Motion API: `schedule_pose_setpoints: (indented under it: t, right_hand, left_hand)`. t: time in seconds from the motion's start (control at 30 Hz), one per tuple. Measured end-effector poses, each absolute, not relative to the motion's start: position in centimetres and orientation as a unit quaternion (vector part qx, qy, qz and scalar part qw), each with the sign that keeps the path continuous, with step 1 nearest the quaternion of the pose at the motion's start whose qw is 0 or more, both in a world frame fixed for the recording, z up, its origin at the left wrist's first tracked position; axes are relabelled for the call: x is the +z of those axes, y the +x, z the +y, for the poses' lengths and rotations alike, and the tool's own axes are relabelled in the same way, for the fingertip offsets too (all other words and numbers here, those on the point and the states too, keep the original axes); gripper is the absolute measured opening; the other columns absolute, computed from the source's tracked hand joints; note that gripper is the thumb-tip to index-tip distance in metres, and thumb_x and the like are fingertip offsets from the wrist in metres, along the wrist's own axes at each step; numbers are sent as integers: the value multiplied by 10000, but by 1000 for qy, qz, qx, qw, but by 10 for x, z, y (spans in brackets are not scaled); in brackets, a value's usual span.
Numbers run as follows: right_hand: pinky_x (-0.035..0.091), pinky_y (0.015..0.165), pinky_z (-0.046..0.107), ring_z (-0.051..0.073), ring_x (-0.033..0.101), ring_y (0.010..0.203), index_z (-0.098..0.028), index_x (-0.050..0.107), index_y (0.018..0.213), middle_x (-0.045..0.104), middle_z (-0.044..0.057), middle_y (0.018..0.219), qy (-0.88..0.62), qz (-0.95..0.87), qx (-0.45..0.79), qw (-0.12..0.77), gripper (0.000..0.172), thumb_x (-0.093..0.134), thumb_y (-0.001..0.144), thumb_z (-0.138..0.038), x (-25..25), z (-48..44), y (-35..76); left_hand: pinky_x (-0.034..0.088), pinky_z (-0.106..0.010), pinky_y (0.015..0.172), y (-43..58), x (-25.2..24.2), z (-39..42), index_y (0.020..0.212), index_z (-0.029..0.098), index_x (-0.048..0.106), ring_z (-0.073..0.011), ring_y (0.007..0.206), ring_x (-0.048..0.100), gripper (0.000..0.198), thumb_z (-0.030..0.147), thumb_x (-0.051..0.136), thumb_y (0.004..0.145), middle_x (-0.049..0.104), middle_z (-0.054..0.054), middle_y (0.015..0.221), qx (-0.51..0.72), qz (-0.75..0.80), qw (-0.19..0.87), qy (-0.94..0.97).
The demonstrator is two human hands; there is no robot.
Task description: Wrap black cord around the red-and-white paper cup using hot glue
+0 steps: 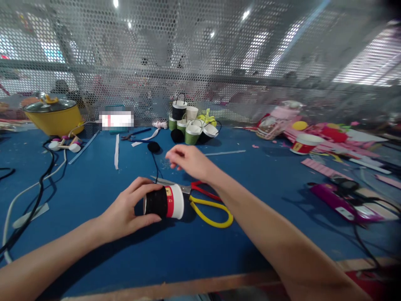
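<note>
My left hand (133,205) is wrapped round a paper cup (174,202) lying on its side, its lower part covered in black yarn. From the cup a black strand runs up to a small black yarn ball (153,147) on the blue table (125,259). My right hand (184,158) hovers beyond the cup, fingers curled; whether anything is pinched in them cannot be made out. Scissors (211,205) with one red and one yellow handle lie partly behind the cup, under my right forearm.
Small green and black pots (193,133) stand at the back centre, near pliers (136,133). A yellow pot (56,118) and cables are at left. At right lie a purple tool (343,204), another paper cup (305,144) and pink scraps.
</note>
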State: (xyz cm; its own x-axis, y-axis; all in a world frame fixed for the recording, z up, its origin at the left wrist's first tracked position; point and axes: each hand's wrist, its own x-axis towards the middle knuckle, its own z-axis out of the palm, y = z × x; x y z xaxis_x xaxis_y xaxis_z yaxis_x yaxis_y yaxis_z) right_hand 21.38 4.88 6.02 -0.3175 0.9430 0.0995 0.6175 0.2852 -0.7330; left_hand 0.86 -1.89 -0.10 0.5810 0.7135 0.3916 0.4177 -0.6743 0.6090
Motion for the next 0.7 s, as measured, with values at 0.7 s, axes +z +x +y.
schedule_pose_setpoints:
  t: [0.7]
  right_hand:
    - [410, 533, 262, 134, 525, 567, -169, 525, 845, 557, 7, 629, -659, -671, 264, 216, 92, 517, 759, -200, 38, 55, 288]
  left_hand:
    - [481, -390, 906, 5, 1, -11, 1201, 258, 484, -234, 1054, 542, 449, 304, 630, 779, 503, -73, 1154, 348, 385, 231, 823]
